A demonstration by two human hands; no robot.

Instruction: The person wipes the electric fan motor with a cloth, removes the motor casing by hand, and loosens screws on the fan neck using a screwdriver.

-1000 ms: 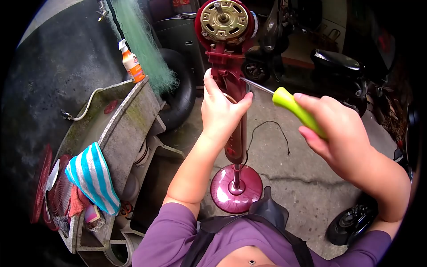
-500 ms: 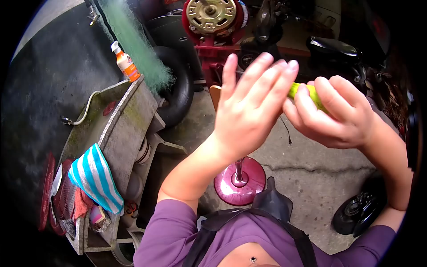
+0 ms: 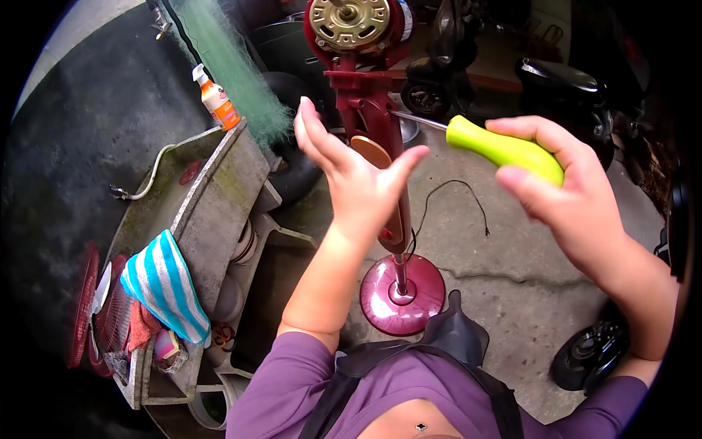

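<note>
A dark red stand fan without its grille or blades shows its round metal motor (image 3: 349, 23) at the top and its glossy round base (image 3: 402, 295) on the floor. My right hand (image 3: 559, 164) is wrapped round the lime-green handle of a screwdriver (image 3: 501, 148). The screwdriver's shaft points left, and its tip meets the right side of the fan's neck (image 3: 374, 110). My left hand (image 3: 358, 172) is beside the column with fingers and thumb spread, holding nothing. Behind it an oval tan panel (image 3: 371, 151) shows on the column.
On the left a concrete sink (image 3: 212, 190) bears a spray bottle (image 3: 218, 99), a striped cloth (image 3: 167, 287) and red fan grilles (image 3: 84, 304). Green netting (image 3: 238, 69) hangs behind. A motorbike (image 3: 563, 80) stands at the back right. A black cord (image 3: 468, 187) lies on the floor.
My left hand has drawn back left from the screwdriver's shaft area, uncovering the fan's neck and the screwdriver. My right hand has shifted right along the handle, showing more of it.
</note>
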